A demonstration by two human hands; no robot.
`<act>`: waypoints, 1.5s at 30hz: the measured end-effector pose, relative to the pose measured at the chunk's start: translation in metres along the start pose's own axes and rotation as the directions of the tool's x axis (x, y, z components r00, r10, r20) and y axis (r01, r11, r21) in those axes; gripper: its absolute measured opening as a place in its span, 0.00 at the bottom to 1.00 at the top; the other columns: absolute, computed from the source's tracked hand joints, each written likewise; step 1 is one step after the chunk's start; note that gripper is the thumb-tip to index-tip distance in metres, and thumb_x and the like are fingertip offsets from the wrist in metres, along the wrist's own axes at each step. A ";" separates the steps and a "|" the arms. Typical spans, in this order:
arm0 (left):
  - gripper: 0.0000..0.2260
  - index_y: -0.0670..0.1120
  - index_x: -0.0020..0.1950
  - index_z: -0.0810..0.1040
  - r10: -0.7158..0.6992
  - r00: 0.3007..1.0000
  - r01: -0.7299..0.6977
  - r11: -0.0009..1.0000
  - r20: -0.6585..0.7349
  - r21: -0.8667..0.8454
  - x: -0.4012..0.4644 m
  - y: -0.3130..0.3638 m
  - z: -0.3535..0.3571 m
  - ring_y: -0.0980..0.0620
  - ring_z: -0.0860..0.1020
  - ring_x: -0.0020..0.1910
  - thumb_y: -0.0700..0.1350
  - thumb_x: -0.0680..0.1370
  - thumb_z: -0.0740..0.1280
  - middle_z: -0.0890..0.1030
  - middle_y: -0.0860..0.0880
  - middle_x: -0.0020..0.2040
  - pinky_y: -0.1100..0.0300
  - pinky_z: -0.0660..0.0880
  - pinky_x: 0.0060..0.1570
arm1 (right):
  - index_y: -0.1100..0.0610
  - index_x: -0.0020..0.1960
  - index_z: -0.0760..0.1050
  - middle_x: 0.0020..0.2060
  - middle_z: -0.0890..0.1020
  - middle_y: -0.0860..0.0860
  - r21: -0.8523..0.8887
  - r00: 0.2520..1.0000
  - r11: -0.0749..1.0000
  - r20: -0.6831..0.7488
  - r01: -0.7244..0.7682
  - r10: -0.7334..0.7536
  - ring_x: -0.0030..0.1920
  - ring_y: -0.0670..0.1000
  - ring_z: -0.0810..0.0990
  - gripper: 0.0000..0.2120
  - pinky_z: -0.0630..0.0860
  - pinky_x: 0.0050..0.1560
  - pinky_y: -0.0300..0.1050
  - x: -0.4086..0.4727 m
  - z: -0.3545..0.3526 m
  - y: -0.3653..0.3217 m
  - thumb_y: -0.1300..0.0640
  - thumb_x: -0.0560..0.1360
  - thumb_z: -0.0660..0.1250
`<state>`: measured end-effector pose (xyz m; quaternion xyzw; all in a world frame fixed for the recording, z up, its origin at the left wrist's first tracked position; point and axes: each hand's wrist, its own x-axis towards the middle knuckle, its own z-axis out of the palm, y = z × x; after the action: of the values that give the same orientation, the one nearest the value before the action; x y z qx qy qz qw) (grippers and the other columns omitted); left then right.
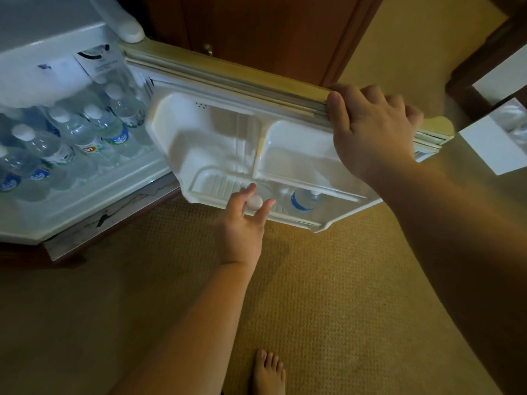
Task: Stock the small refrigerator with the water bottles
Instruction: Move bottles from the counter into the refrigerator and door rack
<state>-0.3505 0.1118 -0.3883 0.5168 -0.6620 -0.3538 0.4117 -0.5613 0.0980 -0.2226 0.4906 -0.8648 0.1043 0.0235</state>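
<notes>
Touching bottle cap [254, 202]: left hand [242, 223] fingertips.

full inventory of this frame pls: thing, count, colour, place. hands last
small refrigerator: 1, white, left, door open
refrigerator door: 1, white inner liner with yellowed seal, swung open at centre
water bottles on the shelf: at least seven visible, clear with white caps, blue or green labels, inside the fridge at left
water bottle in the door rack: 1, clear with blue label, bottom door shelf
white-capped bottle: 1, cap only shows, bottom door shelf, at the left fingertips
wooden cabinet: brown, behind the door
carpet: tan, floor
bare foot: 1, bottom edge
left hand: fingers around the white cap
right hand: gripping the door's top edge
</notes>
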 end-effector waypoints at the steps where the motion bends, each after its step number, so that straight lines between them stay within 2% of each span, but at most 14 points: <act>1: 0.19 0.40 0.60 0.84 0.003 1.000 -0.003 1.000 0.009 0.003 -0.003 0.000 0.005 0.52 0.85 0.58 0.49 0.75 0.80 0.87 0.47 0.59 0.61 0.82 0.57 | 0.39 0.72 0.68 0.61 0.77 0.52 0.000 1.000 1.000 -0.005 0.001 -0.001 0.64 0.63 0.72 0.23 0.60 0.67 0.64 0.000 0.001 0.000 0.36 0.84 0.43; 5: 0.19 0.42 0.60 0.85 -0.020 0.998 0.019 1.000 0.064 0.024 -0.013 0.005 0.020 0.50 0.85 0.57 0.48 0.74 0.81 0.87 0.46 0.58 0.53 0.84 0.56 | 0.39 0.71 0.69 0.60 0.78 0.52 0.003 1.000 1.000 -0.023 -0.004 0.004 0.63 0.63 0.72 0.23 0.61 0.67 0.64 -0.005 0.002 -0.001 0.36 0.84 0.43; 8: 0.18 0.43 0.60 0.85 -0.048 0.994 0.035 0.990 0.097 0.140 -0.014 0.006 0.031 0.45 0.87 0.44 0.50 0.74 0.80 0.88 0.46 0.50 0.50 0.85 0.44 | 0.39 0.70 0.70 0.59 0.78 0.51 -0.004 0.999 1.000 -0.034 -0.014 0.014 0.63 0.61 0.72 0.22 0.61 0.67 0.63 -0.009 0.003 -0.002 0.37 0.85 0.44; 10: 0.17 0.43 0.59 0.85 -0.080 0.993 0.065 0.986 0.092 0.153 -0.012 0.009 0.035 0.45 0.86 0.41 0.50 0.74 0.80 0.88 0.46 0.45 0.51 0.84 0.41 | 0.38 0.70 0.70 0.60 0.78 0.50 0.003 0.999 1.000 -0.037 -0.020 0.021 0.64 0.60 0.72 0.23 0.60 0.67 0.63 -0.012 0.003 -0.004 0.36 0.84 0.43; 14: 0.16 0.43 0.59 0.84 -0.126 0.989 0.110 0.979 0.083 0.172 0.005 0.016 0.040 0.45 0.86 0.45 0.51 0.77 0.77 0.88 0.45 0.47 0.55 0.82 0.45 | 0.37 0.71 0.69 0.60 0.77 0.49 0.010 0.999 1.000 -0.037 -0.028 0.029 0.65 0.59 0.72 0.23 0.60 0.68 0.63 -0.014 0.004 -0.004 0.36 0.84 0.43; 19: 0.13 0.46 0.60 0.82 -0.193 0.967 0.161 0.969 0.167 0.187 0.017 0.016 0.043 0.55 0.81 0.50 0.50 0.78 0.75 0.86 0.50 0.53 0.63 0.74 0.50 | 0.37 0.71 0.69 0.60 0.77 0.50 0.024 1.000 0.999 -0.021 -0.021 0.022 0.65 0.60 0.72 0.23 0.59 0.68 0.64 -0.010 0.003 -0.003 0.36 0.84 0.43; 23: 0.14 0.46 0.63 0.82 -0.199 0.955 0.154 0.966 0.221 0.207 0.021 0.011 0.050 0.48 0.81 0.58 0.51 0.80 0.73 0.85 0.49 0.56 0.60 0.74 0.57 | 0.37 0.71 0.69 0.60 0.77 0.50 0.026 1.000 0.999 -0.013 -0.022 0.022 0.65 0.60 0.72 0.23 0.59 0.69 0.64 -0.009 0.002 -0.003 0.36 0.84 0.43; 26: 0.16 0.48 0.67 0.80 -0.211 0.937 0.168 0.971 0.277 0.172 0.027 0.013 0.052 0.52 0.79 0.55 0.52 0.82 0.71 0.83 0.51 0.56 0.69 0.71 0.56 | 0.37 0.71 0.69 0.61 0.77 0.50 0.025 1.000 0.999 -0.018 -0.022 0.022 0.66 0.60 0.72 0.23 0.59 0.69 0.63 -0.009 0.004 -0.003 0.36 0.84 0.43; 28: 0.13 0.46 0.64 0.81 -0.231 0.930 0.195 0.970 0.287 0.148 0.028 0.017 0.049 0.58 0.77 0.45 0.51 0.83 0.70 0.82 0.53 0.50 0.81 0.67 0.46 | 0.37 0.71 0.69 0.60 0.77 0.50 0.025 1.000 1.000 -0.020 -0.019 0.020 0.65 0.60 0.72 0.23 0.59 0.69 0.63 -0.009 0.004 -0.002 0.36 0.84 0.43; 29: 0.11 0.45 0.61 0.82 -0.234 0.931 0.199 0.969 0.278 0.148 0.029 0.016 0.047 0.60 0.75 0.40 0.50 0.83 0.70 0.80 0.54 0.45 0.83 0.66 0.41 | 0.37 0.71 0.68 0.60 0.77 0.50 0.025 1.000 0.999 -0.020 -0.019 0.020 0.65 0.60 0.72 0.23 0.59 0.69 0.63 -0.008 0.004 -0.002 0.35 0.84 0.43; 32: 0.10 0.45 0.50 0.81 -0.261 0.934 0.221 0.959 0.245 0.179 0.031 0.016 0.044 0.58 0.73 0.35 0.52 0.82 0.70 0.75 0.56 0.37 0.75 0.67 0.38 | 0.37 0.71 0.68 0.60 0.77 0.50 0.028 1.000 0.999 -0.019 -0.020 0.020 0.65 0.59 0.72 0.23 0.59 0.69 0.63 -0.007 0.003 -0.001 0.35 0.84 0.42; 35: 0.12 0.43 0.53 0.84 -0.266 0.933 0.219 0.954 0.244 0.204 0.036 0.013 0.043 0.51 0.76 0.41 0.52 0.81 0.72 0.77 0.54 0.40 0.62 0.70 0.46 | 0.37 0.71 0.69 0.59 0.77 0.50 0.032 1.000 0.999 -0.017 -0.020 0.021 0.65 0.60 0.72 0.24 0.59 0.68 0.63 -0.007 0.004 -0.001 0.35 0.84 0.42; 41: 0.14 0.43 0.54 0.85 -0.270 0.924 0.217 0.954 0.273 0.208 0.036 0.018 0.043 0.52 0.76 0.43 0.54 0.80 0.73 0.79 0.53 0.41 0.61 0.70 0.47 | 0.37 0.71 0.68 0.60 0.77 0.50 0.029 1.000 0.999 -0.004 -0.028 0.028 0.65 0.60 0.71 0.23 0.58 0.69 0.63 -0.008 0.002 -0.002 0.36 0.84 0.43; 45: 0.16 0.44 0.61 0.84 -0.272 0.914 0.217 0.955 0.302 0.203 0.036 0.024 0.043 0.55 0.77 0.49 0.54 0.79 0.74 0.85 0.48 0.53 0.64 0.70 0.53 | 0.37 0.71 0.69 0.60 0.77 0.50 0.037 1.000 0.999 -0.003 -0.025 0.025 0.65 0.60 0.71 0.23 0.58 0.69 0.64 -0.007 0.001 -0.002 0.35 0.84 0.43</act>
<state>-0.4039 0.0840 -0.3777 0.5622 -0.6780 -0.4271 0.2043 -0.5560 0.1032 -0.2241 0.4798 -0.8688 0.1213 0.0146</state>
